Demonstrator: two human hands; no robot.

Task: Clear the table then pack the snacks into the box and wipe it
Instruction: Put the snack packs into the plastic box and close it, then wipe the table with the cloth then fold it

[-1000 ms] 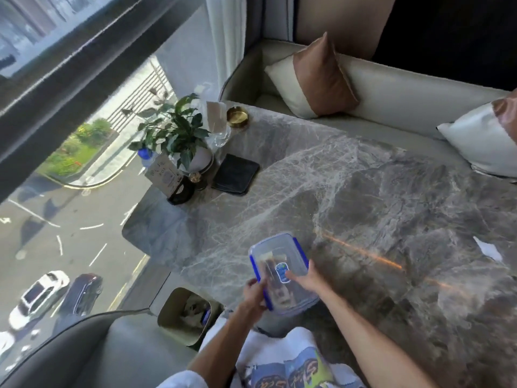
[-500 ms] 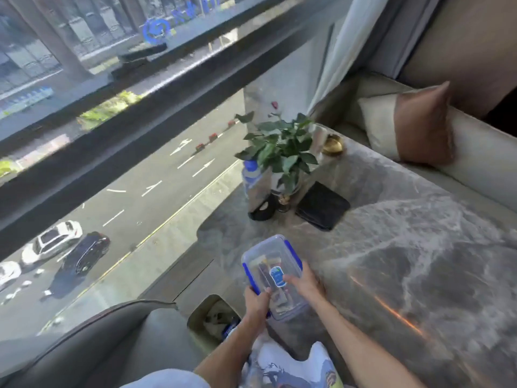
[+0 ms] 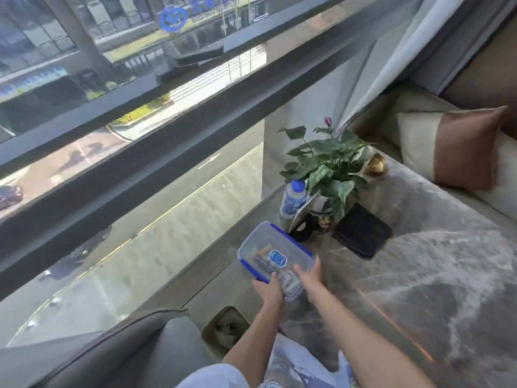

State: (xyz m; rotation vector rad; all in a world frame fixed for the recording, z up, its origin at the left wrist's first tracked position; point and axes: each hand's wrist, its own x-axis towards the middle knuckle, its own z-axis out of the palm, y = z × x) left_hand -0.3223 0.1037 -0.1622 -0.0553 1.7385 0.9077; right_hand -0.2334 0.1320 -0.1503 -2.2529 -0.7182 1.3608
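Note:
A clear plastic box (image 3: 263, 247) with a lid, blue clips and a blue sticker rests at the window-side corner of the grey marble table (image 3: 436, 275). Snack packets show dimly through the lid. My left hand (image 3: 270, 289) grips its near left edge on a blue clip. My right hand (image 3: 309, 277) holds the near right corner, fingers over the lid. Both forearms reach in from the bottom of the view.
Just beyond the box stand a water bottle (image 3: 293, 198), a potted green plant (image 3: 328, 163), a small card stand (image 3: 303, 219) and a black wallet-like pad (image 3: 362, 231). A gold dish (image 3: 375, 165) lies further back. A bin (image 3: 226, 327) sits below the table corner. Cushions line the bench (image 3: 458, 147).
The view swung left and up toward the window. Both hands carried the box away from me toward the window-side corner, closer to the plant.

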